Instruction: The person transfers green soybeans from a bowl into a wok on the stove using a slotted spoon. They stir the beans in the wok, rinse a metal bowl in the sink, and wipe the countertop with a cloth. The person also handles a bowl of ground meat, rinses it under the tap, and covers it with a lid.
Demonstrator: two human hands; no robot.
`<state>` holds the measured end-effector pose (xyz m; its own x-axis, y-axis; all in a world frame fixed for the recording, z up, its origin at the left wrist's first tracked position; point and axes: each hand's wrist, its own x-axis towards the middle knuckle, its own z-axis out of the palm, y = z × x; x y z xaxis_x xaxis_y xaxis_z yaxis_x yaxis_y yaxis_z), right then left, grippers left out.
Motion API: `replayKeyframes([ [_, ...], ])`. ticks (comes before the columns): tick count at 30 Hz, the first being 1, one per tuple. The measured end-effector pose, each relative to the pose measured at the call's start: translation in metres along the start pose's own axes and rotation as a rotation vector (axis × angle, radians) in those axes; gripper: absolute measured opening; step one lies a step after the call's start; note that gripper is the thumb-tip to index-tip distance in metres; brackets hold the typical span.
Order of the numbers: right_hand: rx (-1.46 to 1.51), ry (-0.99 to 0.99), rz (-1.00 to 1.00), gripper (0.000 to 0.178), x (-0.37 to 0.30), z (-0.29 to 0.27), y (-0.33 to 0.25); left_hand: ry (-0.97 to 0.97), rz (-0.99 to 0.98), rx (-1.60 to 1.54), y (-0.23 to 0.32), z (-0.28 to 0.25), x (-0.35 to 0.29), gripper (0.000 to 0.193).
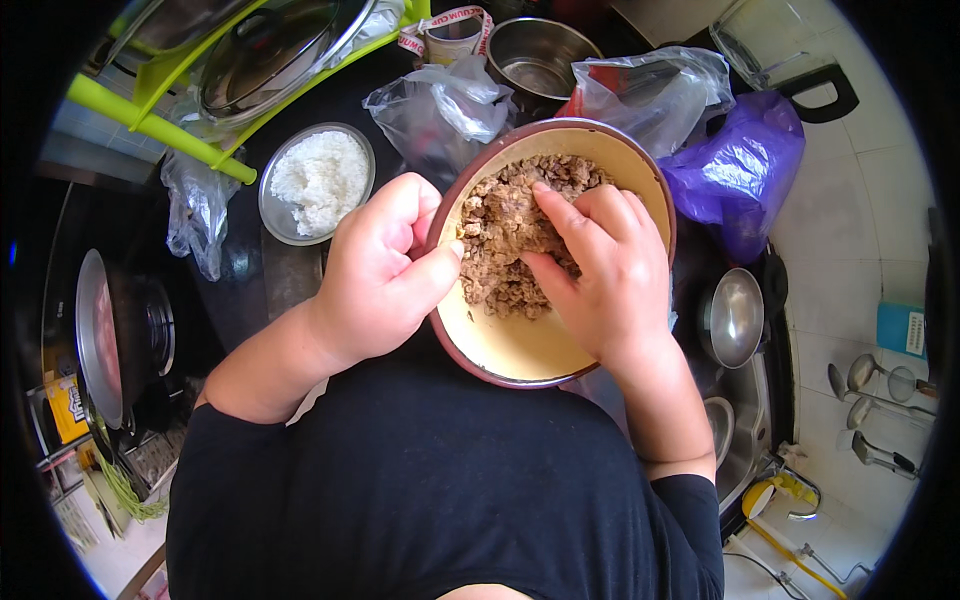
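Note:
A deep bowl (500, 350) with a cream inside and a reddish-brown outside is tilted in front of my body. Brown crumbly food (500, 285), clumped in places, fills its far part. My left hand (385, 270) is closed on the bowl's left rim, thumb over the inside. Inside the bowl, my right hand (605, 260) has its fingers curled into the crumbs. Its thumb and forefinger press around a lighter brown mass, and the other fingertips are hidden.
A metal dish of white rice (320, 180) stands left of the bowl. Behind are clear plastic bags (440, 105), a steel pot (540, 55) and a purple bag (745, 165). A green rack (160, 120) holds lids at far left. A ladle-like steel bowl (737, 315) and sink (750, 410) lie right.

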<state>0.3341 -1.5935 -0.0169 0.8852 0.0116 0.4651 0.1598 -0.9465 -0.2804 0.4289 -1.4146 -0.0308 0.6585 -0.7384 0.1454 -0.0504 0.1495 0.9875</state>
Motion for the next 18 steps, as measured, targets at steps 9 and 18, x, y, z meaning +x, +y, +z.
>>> replayKeyframes([
  [9, 0.036, -0.066, 0.002, 0.043, -0.014, 0.004, -0.003, 0.021, 0.001, -0.035, -0.014, 0.011, 0.008, 0.014],
  [18, 0.061, -0.130, 0.011, 0.040, -0.025, -0.026, 0.009, 0.074, -0.081, -0.188, -0.014, 0.007, 0.023, 0.015],
])
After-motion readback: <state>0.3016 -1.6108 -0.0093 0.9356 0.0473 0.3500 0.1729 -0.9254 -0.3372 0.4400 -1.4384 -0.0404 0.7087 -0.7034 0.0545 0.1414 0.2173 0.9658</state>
